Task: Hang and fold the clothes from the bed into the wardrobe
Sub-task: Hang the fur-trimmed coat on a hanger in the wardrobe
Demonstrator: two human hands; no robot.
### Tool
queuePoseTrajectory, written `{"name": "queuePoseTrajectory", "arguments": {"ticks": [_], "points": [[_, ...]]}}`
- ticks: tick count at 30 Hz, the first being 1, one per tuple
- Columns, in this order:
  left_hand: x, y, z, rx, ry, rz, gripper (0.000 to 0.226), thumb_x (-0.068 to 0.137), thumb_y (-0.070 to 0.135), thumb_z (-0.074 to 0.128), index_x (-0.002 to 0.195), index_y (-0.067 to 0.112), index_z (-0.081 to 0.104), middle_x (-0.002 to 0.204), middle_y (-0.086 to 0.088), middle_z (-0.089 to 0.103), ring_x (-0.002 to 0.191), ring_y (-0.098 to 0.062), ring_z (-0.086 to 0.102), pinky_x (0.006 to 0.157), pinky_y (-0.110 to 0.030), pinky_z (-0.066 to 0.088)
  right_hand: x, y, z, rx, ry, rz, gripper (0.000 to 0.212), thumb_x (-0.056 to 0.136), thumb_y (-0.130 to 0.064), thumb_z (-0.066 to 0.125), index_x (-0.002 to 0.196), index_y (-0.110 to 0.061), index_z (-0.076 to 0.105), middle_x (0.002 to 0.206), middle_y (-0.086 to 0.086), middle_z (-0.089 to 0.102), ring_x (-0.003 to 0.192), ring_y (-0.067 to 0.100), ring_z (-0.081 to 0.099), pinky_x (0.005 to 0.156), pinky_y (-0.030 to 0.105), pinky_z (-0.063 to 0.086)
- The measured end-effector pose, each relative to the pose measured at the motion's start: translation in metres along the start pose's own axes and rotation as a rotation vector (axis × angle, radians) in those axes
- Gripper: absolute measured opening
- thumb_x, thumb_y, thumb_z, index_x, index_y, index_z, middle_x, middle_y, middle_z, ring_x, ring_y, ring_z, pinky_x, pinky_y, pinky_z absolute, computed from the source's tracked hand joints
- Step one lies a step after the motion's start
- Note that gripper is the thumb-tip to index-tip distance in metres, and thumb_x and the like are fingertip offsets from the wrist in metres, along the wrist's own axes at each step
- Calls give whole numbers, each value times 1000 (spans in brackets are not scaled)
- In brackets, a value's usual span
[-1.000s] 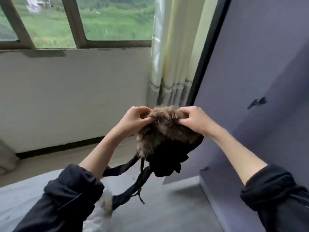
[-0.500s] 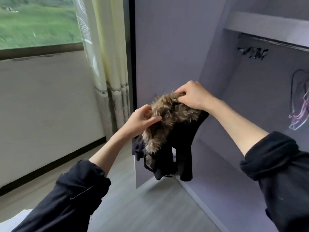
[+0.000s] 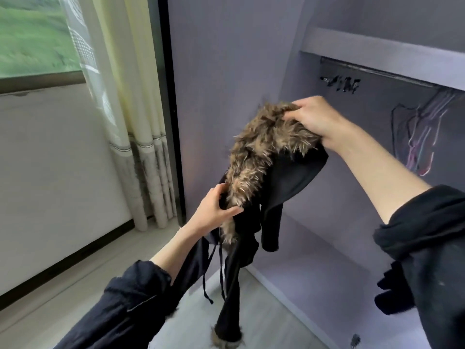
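Gripping a fur-trimmed black garment with both hands, before the wardrobe

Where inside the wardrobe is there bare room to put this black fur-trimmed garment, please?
The rail is bare at its left end, beside the side wall. The wardrobe floor below is bare. Hangers crowd the rail's right end.

Both arms reach forward, dark sleeves pushed up to the elbows. The right hand is raised higher, its fingers curled down into a pinch. The left hand sits lower, thumb and fingers closed in a grip.
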State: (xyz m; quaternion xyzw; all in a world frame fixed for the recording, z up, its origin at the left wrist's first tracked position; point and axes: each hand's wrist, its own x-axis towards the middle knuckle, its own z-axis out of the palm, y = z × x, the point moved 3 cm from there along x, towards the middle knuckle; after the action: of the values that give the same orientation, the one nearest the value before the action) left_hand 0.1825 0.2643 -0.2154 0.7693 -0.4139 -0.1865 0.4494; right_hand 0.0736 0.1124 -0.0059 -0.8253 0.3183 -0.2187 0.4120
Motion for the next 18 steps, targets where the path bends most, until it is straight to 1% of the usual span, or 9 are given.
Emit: {"name": "queuePoseTrajectory", "arguments": {"ticks": [2, 4, 7, 8, 10, 12, 13, 15, 18], "points": [[4, 6, 3, -11, 50, 19, 37, 82, 24, 71, 113, 10, 58, 105, 0, 63, 96, -10, 56, 81, -21, 39, 1, 0, -4, 18, 11, -12, 20, 86, -4, 60, 103, -7, 69, 93, 8, 69, 92, 22, 65, 95, 37, 49], [9, 11, 4, 28, 71, 46, 16, 84, 17, 67, 92, 4, 62, 83, -6, 66, 74, -13, 54, 66, -22, 38, 2, 8, -9, -48, 38, -7, 20, 88, -4, 58, 103, -10, 69, 100, 12, 69, 94, 22, 63, 95, 37, 48], [17, 11, -2, 49, 45, 8, 15, 84, 14, 63, 73, 9, 54, 62, 1, 51, 59, -14, 41, 55, -19, 35, 3, 34, -18, -167, 65, 17, 19, 90, -6, 58, 105, -11, 67, 101, 10, 66, 93, 21, 60, 88, 32, 47], [20, 11, -5, -38, 39, -32, 16, 83, 15, 63, 72, 9, 53, 62, 2, 49, 59, -14, 42, 57, -21, 39, 3, 44, -21, -193, 60, 33, 20, 90, -9, 60, 109, -10, 66, 106, 10, 64, 96, 21, 59, 88, 30, 46], [25, 18, -11, -308, 34, -148, 13, 86, 16, 61, 81, 6, 58, 71, -3, 52, 63, -15, 48, 61, -27, 47, 1, 68, -21, -299, 23, 87, 37, 89, -15, 63, 126, -11, 57, 127, 11, 56, 115, 25, 54, 96, 27, 39], [30, 32, -13, -471, -1, -257, 7, 91, 13, 58, 87, 8, 60, 76, -4, 55, 63, -13, 54, 58, -26, 51, -4, 91, -14, -457, 16, 118, 46, 90, -21, 62, 134, -15, 50, 140, 12, 45, 128, 27, 43, 103, 30, 33], [33, 41, -13, -518, -13, -296, 7, 92, 12, 57, 87, 8, 60, 75, -4, 56, 59, -11, 56, 56, -24, 51, -8, 99, -8, -476, 32, 102, 44, 88, -23, 64, 130, -16, 53, 138, 13, 46, 127, 28, 44, 106, 32, 33], [39, 58, -10, -643, -25, -366, 9, 92, 8, 57, 83, 6, 59, 69, -6, 56, 46, -9, 57, 46, -21, 50, -18, 111, 7, -367, 11, 69, 32, 83, -25, 71, 112, -15, 63, 120, 10, 59, 109, 22, 56, 102, 34, 40], [44, 76, -5, -834, -48, -440, 10, 91, 3, 58, 81, 3, 59, 61, -8, 65, 43, -13, 62, 45, -24, 54, -45, 116, 45, -288, -340, 138, 36, 78, -33, 76, 107, -14, 64, 101, 0, 66, 91, 12, 60, 86, 25, 46]]}}
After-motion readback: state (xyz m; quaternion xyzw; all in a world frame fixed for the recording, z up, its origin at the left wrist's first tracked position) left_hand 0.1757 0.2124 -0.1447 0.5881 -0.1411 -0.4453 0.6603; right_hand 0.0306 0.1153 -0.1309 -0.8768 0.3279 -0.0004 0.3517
